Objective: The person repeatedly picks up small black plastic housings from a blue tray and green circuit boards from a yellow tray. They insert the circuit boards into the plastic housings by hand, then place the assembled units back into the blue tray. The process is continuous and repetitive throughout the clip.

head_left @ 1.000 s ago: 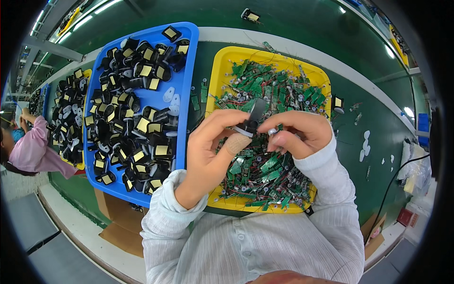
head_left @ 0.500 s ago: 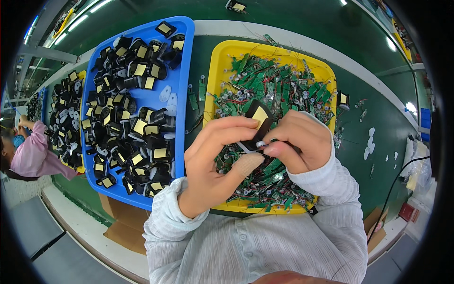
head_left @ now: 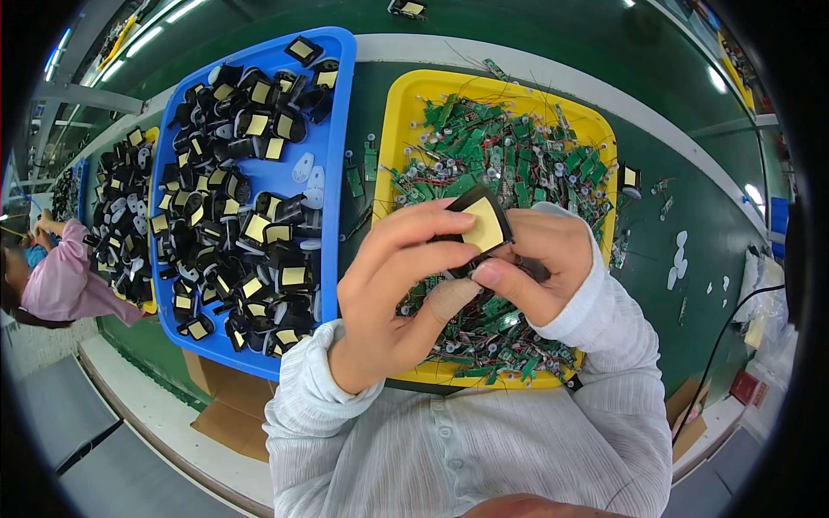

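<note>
i see the black part with the yellow pad (head_left: pixel 480 226) has turned its pad face up toward me, and both hands have drawn closer around it.

Held part (head_left: pixel 479 226) black with tan-yellow face; left tray (head_left: pixel 342 129) blue, black/tan parts; right tray (head_left: pixel 399 108) yellow, green boards; bench (head_left: pixel 691 207) green; sleeves (head_left: pixel 484 440) white pinstripe
</note>
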`<state>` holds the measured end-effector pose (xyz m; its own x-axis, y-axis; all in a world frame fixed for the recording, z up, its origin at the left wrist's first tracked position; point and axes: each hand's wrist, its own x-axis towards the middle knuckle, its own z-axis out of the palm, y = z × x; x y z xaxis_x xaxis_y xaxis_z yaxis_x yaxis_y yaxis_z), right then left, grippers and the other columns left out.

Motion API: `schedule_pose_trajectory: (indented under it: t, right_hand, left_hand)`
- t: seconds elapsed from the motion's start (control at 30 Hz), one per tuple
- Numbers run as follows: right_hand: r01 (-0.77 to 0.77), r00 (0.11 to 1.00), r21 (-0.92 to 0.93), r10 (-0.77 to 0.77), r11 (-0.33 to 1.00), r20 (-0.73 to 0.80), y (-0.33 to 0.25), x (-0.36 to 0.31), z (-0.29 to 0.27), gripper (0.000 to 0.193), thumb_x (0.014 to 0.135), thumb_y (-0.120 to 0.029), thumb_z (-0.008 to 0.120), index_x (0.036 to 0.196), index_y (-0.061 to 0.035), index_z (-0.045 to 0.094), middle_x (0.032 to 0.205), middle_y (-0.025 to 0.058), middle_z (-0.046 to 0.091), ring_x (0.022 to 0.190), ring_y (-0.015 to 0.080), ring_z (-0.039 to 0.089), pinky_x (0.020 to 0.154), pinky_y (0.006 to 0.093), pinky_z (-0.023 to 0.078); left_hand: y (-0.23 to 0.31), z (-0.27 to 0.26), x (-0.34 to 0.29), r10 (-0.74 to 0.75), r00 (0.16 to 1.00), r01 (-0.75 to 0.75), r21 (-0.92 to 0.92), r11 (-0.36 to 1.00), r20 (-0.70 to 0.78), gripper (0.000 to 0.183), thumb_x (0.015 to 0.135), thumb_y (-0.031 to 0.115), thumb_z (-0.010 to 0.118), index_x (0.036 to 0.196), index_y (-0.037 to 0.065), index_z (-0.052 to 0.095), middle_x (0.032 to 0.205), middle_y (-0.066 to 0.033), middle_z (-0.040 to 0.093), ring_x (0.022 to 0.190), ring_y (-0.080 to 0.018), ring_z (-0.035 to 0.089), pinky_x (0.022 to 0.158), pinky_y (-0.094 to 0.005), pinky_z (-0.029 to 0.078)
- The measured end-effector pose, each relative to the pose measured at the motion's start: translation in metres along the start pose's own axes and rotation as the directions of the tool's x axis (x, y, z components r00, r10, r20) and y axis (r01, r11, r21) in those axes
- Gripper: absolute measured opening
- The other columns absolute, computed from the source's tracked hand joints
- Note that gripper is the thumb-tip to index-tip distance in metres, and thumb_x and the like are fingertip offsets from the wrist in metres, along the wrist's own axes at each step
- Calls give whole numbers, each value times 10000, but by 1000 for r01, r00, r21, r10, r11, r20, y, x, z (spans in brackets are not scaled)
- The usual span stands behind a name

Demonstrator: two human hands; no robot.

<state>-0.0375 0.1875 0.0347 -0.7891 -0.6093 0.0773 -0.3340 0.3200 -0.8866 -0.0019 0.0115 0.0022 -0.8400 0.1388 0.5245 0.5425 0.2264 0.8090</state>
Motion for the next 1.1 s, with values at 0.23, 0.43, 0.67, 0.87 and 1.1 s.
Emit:
schedule_pose_trajectory:
  t: [0.23,0.43,0.67,0.87,1.1]
  right_hand:
    - [-73,996,91,67,993,65,-3,-1,3,187,776,-181,634,859,-23,580,628,73,551,537,194,551,493,282,424]
    - [45,998,-61,-47,997,-37,-9,-6,11,158,715,-86,684,827,-25,592,622,58,532,494,152,512,458,259,388]
    - [12,991,-12,-13,1000,-136,-6,-6,11,151,707,-82,694,810,-25,600,623,65,567,510,153,543,463,255,405]
    - [66,989,-83,-76,994,-128,-4,-7,13,162,696,-43,693,824,-15,598,661,71,594,545,146,573,501,241,441]
    - [-110,982,215,139,970,-126,-7,-9,8,174,696,-15,677,851,-4,600,704,74,597,579,141,579,550,228,463]
  left_hand:
    - [-2,3,-6,-141,990,140,-309,941,20,172,860,76,438,1002,-22,432,1039,-161,451,977,-235,470,873,-339,363]
    - [-2,1,-7,-152,984,176,-382,907,92,171,873,85,417,1011,-16,405,1031,-150,409,947,-195,427,870,-315,338]
    - [0,3,-4,-280,950,312,-531,788,142,206,852,73,447,1037,-6,405,1039,-126,405,985,-196,418,903,-329,317]
    - [-4,-1,-5,-217,970,245,-461,853,113,216,809,11,469,1022,-5,431,1033,-117,411,990,-190,421,905,-323,316]
    - [4,-4,1,-169,983,177,-133,975,67,277,764,32,594,1002,5,454,994,-125,486,908,-191,485,815,-304,392]
